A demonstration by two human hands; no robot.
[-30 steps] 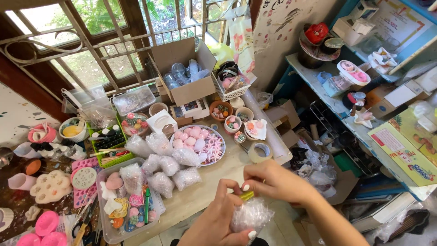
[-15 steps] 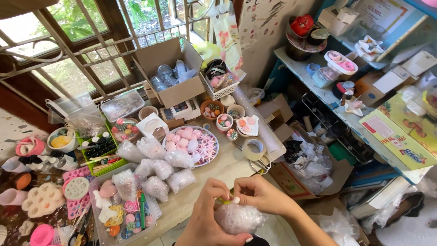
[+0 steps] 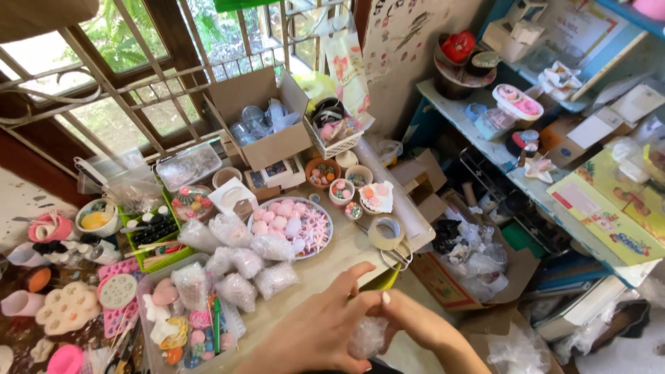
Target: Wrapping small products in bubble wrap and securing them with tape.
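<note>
Head view: a bubble-wrapped bundle (image 3: 367,337) sits pinched between both hands, just in front of the table (image 3: 325,266) edge. Left hand (image 3: 315,332) cups it from the left w/ fingers curled; right hand (image 3: 409,318) grips its right side. A tape roll (image 3: 386,232) lies on the table beyond.

Both forearms bare, no sleeves; right hand (image 3: 415,325) nails pale-painted, longish.

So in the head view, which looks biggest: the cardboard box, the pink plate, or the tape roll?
1. cardboard box
2. pink plate
3. tape roll
The box sits farther from the camera yet looks largest, so the order seems safe.
</note>
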